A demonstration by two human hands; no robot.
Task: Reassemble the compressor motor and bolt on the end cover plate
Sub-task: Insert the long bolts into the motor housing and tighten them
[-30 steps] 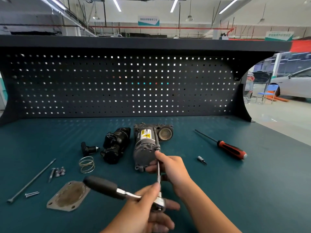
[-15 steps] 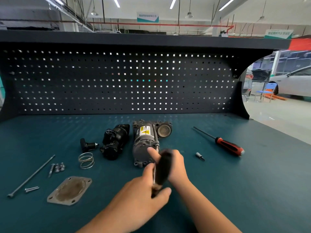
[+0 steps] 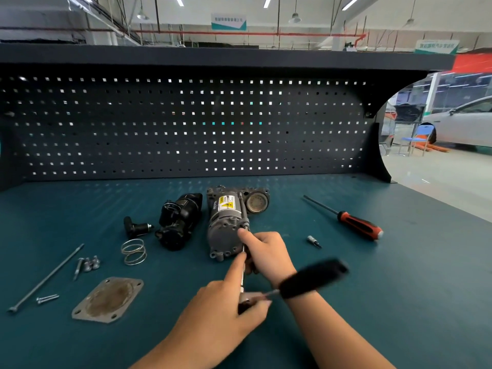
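Observation:
The grey compressor motor (image 3: pixel 226 225) with a yellow warning label lies on the teal bench. A long bolt runs along its right side. My right hand (image 3: pixel 266 253) grips the ratchet's extension bar just below the motor's near end. My left hand (image 3: pixel 226 312) holds the ratchet head, index finger laid along the extension. The ratchet's black handle (image 3: pixel 314 278) is blurred and points right, over my right wrist. The end cover plate (image 3: pixel 107 299) lies flat at the lower left.
A black housing (image 3: pixel 178 222), a small black fitting (image 3: pixel 135 227) and a wire spring (image 3: pixel 134 251) sit left of the motor. A long bolt (image 3: pixel 45 278), several short screws (image 3: pixel 87 265) lie far left. A red-handled screwdriver (image 3: pixel 346 219) and a bit (image 3: pixel 314 241) lie right.
The ratchet handle has swung from pointing left, through upright, over to the right. My left hand stays at the ratchet head; my right hand keeps its grip near the motor.

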